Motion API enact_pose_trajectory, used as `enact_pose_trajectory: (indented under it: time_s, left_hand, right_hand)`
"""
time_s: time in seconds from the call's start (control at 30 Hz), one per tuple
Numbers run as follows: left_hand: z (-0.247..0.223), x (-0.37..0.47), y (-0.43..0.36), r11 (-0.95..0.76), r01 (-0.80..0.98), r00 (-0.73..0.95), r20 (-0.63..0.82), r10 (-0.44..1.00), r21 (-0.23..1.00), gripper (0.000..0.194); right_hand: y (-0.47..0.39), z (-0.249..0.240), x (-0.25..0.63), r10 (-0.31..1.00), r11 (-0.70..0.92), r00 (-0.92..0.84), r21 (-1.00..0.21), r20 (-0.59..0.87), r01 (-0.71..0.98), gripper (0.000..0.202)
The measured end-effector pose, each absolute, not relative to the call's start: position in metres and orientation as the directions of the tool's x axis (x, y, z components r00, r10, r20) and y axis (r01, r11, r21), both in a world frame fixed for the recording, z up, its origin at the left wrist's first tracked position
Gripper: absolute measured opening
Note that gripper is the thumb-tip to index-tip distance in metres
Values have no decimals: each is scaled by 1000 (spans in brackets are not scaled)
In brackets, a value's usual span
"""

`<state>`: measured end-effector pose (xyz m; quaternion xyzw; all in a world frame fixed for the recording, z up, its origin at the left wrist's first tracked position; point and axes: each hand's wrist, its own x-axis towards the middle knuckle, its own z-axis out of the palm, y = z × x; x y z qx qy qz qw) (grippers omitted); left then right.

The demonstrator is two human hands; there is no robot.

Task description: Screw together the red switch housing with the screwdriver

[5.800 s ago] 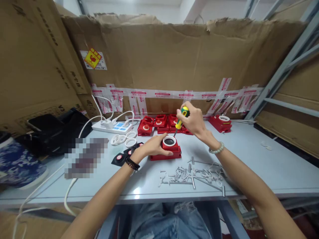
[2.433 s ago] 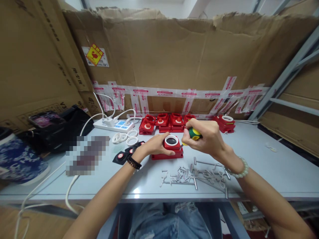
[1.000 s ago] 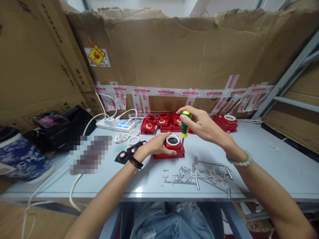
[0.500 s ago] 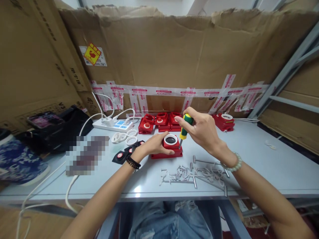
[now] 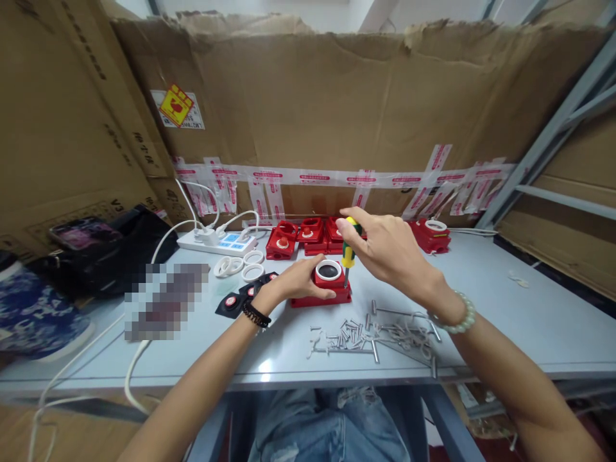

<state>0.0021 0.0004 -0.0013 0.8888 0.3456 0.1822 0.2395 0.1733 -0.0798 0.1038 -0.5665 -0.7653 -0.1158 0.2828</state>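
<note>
A red box [image 5: 337, 296] with a white ring [image 5: 328, 270] around a dark round centre sits on the table. My left hand [image 5: 307, 280] grips its left side, thumb along the front. Above its right side, my right hand [image 5: 380, 242] is closed on a green and yellow screwdriver [image 5: 348, 258]. The screwdriver stands nearly upright, its tip at the box's right corner. In front of the box lie loose metal screws [image 5: 351, 335], beside T-shaped metal rods [image 5: 402, 312] tangled with whitish strings.
Several red housings [image 5: 310, 232] stand at the back, another [image 5: 430, 237] at right. White rings [image 5: 253, 273] and black plates with red-white buttons [image 5: 231, 301] lie left of the box. A power strip [image 5: 231, 242], cables, a black bag [image 5: 120, 256] and a blue-white container [image 5: 38, 314] are further left.
My right hand has turned and the screwdriver has swung from a slant to nearly upright, its tip still at the box's right corner. My left hand keeps its grip.
</note>
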Motion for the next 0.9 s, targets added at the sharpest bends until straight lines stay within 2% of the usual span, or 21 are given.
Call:
enact_pose_trajectory:
  time_s: [0.07, 0.13, 0.27, 0.3, 0.37, 0.47, 0.53, 0.6, 0.7, 0.77, 0.83, 0.9]
  left_hand:
    - [-2, 2, 1, -653, 512, 702, 165, 692, 558, 64]
    - [-2, 2, 0, -658, 500, 709, 171, 684, 563, 64]
    - [1, 2, -1, -642, 527, 695, 151, 703, 557, 60]
    - [1, 2, -2, -638, 526, 697, 145, 702, 562, 59]
    - [1, 2, -2, -638, 516, 702, 144, 698, 572, 58]
    - [-1, 2, 0, -638, 516, 695, 156, 702, 572, 59]
    - [-2, 2, 2, -636, 516, 693, 156, 704, 574, 58]
    - [-3, 2, 2, -633, 509, 697, 151, 701, 584, 58]
    - [-3, 2, 2, -628, 511, 696, 146, 703, 588, 59]
    - [-2, 2, 1, -631, 521, 692, 149, 707, 575, 60]
    - [-1, 2, 1, -639, 533, 690, 151, 708, 555, 60]
    - [-2, 2, 1, -641, 539, 689, 152, 708, 546, 62]
  right_hand:
    - [-83, 106, 174, 796, 499, -323, -253, 511, 829, 39]
    - [-83, 105, 175, 776, 545, -341, -292, 532, 786, 35]
    - [-75, 95, 172, 730, 276, -91, -170, 677, 946, 41]
    - [-73, 94, 172, 727, 254, -74, -168, 682, 952, 41]
    - [-72, 94, 174, 753, 367, -139, -236, 643, 900, 37]
    - [-74, 98, 181, 755, 615, -340, -425, 561, 664, 34]
    - [-73, 99, 184, 741, 664, -412, -487, 530, 567, 33]
    - [-71, 97, 184, 759, 618, -350, -440, 549, 651, 31]
    - [-67, 94, 181, 757, 362, -127, -249, 641, 898, 39]
    - [-67, 96, 181, 764, 260, -91, -176, 639, 949, 44]
    - [-71, 101, 185, 812, 352, -188, -208, 552, 913, 43]
    - [-75, 105, 190, 818, 514, -348, -310, 457, 800, 39]
